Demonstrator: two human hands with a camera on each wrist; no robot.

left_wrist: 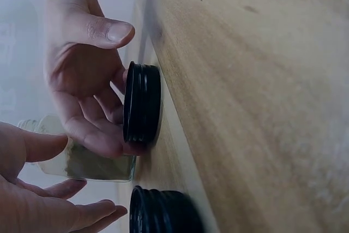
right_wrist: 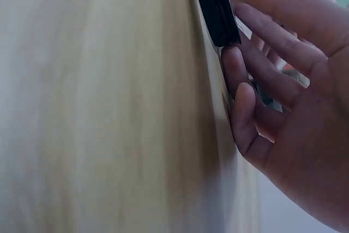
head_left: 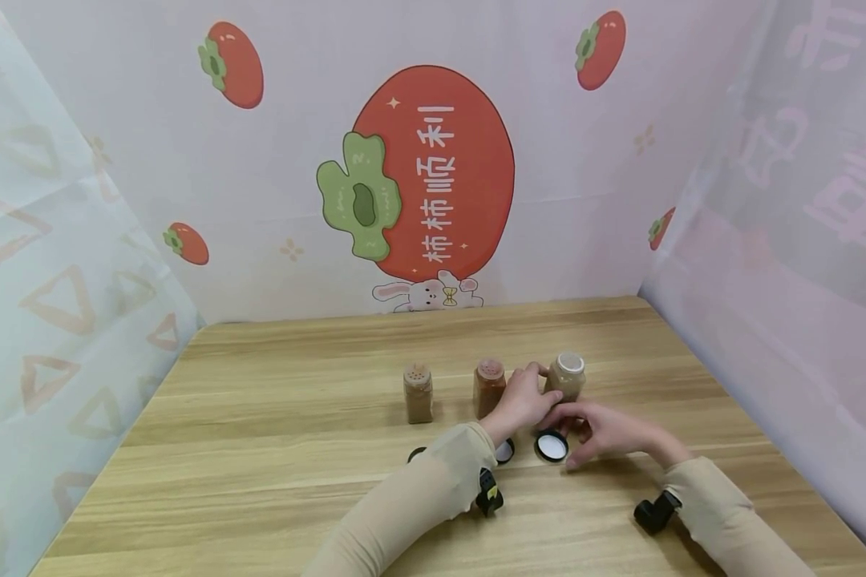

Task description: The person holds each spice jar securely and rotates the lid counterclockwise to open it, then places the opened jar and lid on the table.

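In the head view my left hand (head_left: 523,397) reaches to the left side of a clear jar of pale powder (head_left: 566,378), upright at the right with its lid off. The left thumb overlaps the jar's near side, its fingers (left_wrist: 76,214) fairly straight. My right hand (head_left: 606,429) lies low over the table beside a black lid (head_left: 552,446), white inside facing up. Seen from the left wrist, the right fingers extend behind this lid (left_wrist: 143,102), and the right thumb stands apart above it. The right wrist view shows fingers right at the lid's rim (right_wrist: 218,9).
Two more jars stand to the left: one of reddish powder (head_left: 489,389), one of brown powder (head_left: 418,394), both with perforated tops. A second black lid (head_left: 505,451) and a third lid (head_left: 417,453) are partly hidden by my left sleeve. Printed cloth (head_left: 281,160) surrounds the wooden table (head_left: 260,481).
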